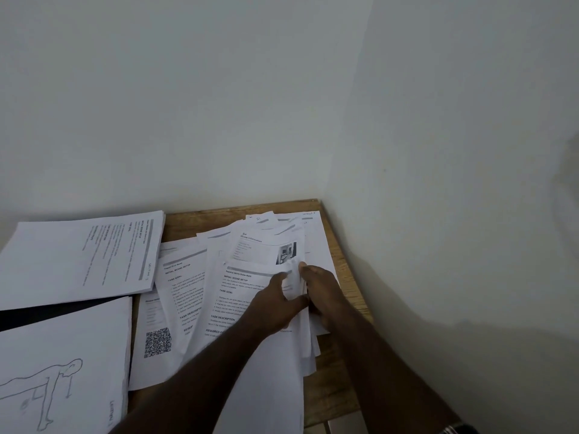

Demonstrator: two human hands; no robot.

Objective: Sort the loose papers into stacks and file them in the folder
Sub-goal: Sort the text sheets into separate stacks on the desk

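— Where are the loose papers (200, 296)?

— Fanned in a messy heap of thin white printed sheets on the wooden table (338, 264), in the wall corner. Two neater stacks lie left: a text stack (81, 255) and one with a line-drawn figure (62, 371) (something dark shows between them).

— And the hands?

— The left hand (275, 305) and right hand (319, 289) meet on the heap, fingers curled, pinching a sheet's (294, 283) edge.

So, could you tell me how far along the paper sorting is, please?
Partly done. Two neat stacks sit at the left: a text stack and a figure-drawing stack. In hand: both the left hand and right hand grip sheets of the loose pile, which remains unsorted. Filing is not yet done.
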